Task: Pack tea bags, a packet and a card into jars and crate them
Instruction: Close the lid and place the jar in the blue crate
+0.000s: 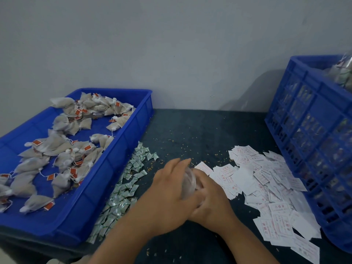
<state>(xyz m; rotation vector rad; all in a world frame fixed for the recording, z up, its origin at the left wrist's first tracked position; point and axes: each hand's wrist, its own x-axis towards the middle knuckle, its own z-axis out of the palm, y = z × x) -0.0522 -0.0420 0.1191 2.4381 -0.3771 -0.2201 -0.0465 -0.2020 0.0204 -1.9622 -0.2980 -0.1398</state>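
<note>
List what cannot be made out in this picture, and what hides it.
Head view: the inside of the jar, blurred and covered by the left hand and right hand.
Head view: the print on the cards, too small.
Head view: the crate load, behind its slotted wall; the right edge cuts it.

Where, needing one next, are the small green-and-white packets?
Head view, left of centre: the packets lie between the blue plastic tray and the left hand.

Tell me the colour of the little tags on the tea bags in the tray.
The tags are red-orange; the head view, the only one, shows them.
</note>
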